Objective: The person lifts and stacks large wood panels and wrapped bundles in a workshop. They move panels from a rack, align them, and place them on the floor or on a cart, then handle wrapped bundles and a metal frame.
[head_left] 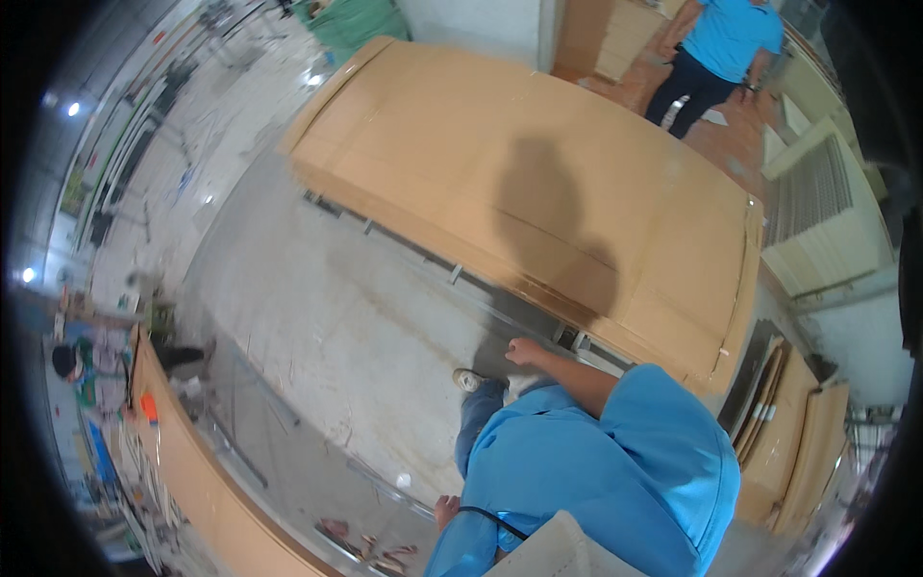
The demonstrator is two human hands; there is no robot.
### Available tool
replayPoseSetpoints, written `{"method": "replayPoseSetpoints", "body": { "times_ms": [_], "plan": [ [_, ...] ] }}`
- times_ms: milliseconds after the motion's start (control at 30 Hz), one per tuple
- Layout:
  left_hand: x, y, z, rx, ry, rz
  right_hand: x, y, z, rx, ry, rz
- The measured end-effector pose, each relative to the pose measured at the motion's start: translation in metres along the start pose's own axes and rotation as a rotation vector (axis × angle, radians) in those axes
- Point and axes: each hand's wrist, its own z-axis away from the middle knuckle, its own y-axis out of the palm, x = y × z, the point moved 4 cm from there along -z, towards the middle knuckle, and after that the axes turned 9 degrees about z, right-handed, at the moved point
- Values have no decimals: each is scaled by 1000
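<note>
My right hand (pixel 524 352) hangs loosely curled in front of my blue shirt, with nothing visible in it. It is near the long side of a large cardboard-covered stack (pixel 433 125), and I see a gap of floor between them. My left hand (pixel 447 511) is low at my left side, partly hidden by my sleeve and a dark cord. Its fingers show too little to tell whether they are open or closed. The stack rests on a metal frame (pixel 456 274), and a dark shadow falls across its top.
A person in a blue shirt (pixel 735 43) stands beyond the stack. Flattened cardboard (pixel 793 433) leans at the right, below pale ribbed panels (pixel 817 216). A long brown board (pixel 192 462) lies at lower left, with another person (pixel 96 370) behind it. Scraps (pixel 370 548) litter the floor.
</note>
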Motion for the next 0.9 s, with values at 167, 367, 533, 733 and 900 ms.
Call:
{"method": "replayPoseSetpoints", "body": {
  "times_ms": [167,367,533,733,900],
  "plan": [
    [-212,129,-32,178,85,-99,1,-25,-57,-108,324,-256],
    [-453,364,-23,328,545,-410,30,-16,-137,-144,470,-470],
    [-577,476,-27,423,594,-493,133,-10,-259,-27,573,-810],
    [-662,424,-82,254,425,-617,337,-118,-435,-131,347,-769],
    [-705,330,-152,36,78,-178,455,-220,-623,-546,232,-437]
  ]
}}
